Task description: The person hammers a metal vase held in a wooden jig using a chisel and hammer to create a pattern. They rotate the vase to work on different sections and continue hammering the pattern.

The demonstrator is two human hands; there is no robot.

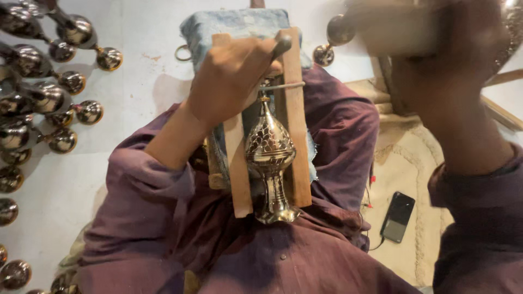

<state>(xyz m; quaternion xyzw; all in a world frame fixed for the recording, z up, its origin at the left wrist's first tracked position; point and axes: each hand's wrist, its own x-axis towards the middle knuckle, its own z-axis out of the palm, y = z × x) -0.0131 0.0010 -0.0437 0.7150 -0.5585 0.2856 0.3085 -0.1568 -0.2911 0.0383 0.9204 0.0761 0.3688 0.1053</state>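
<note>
A brass censer with a pierced dome was seen lying between two wooden slats of a cloth-padded block, held on the lap. The left hand was clamped around a metal tool just above the censer's top. The right hand was raised well right of the censer, blurred; its grip could not be told. Similar brass pieces were laid on the floor left of the censer, a dark phone to its right.
</note>
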